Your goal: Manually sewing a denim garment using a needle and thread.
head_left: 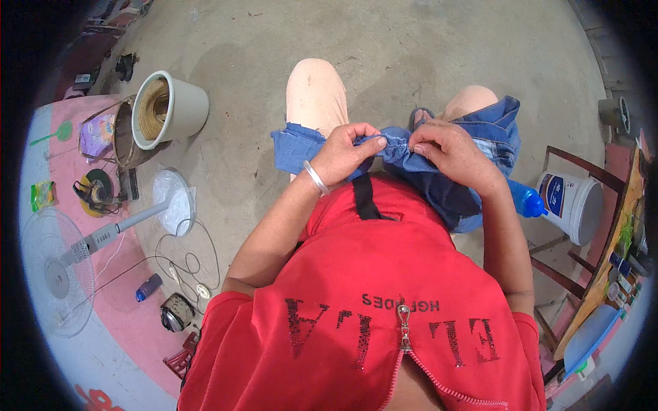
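A blue denim garment (483, 130) lies bunched across my lap, with a faded patch near its right side. My left hand (343, 156), a silver bangle at its wrist, pinches the gathered denim between thumb and fingers. Close beside it, my right hand (452, 152) has thumb and fingertips closed on the same bunched strip. One part of the denim spreads out left of my left hand; the larger part hangs down at the right. Whether anything small, such as a thread, is between the fingertips I cannot make out. A black strap (364, 197) lies on my red top below the denim.
At left stand a pale bucket (185, 109) with a coiled straw item inside, a basket (125, 140), and a standing fan (58, 274) with loose cable. A blue bottle (526, 200), a white bucket (572, 205) and a wooden-framed table (617, 240) are at right.
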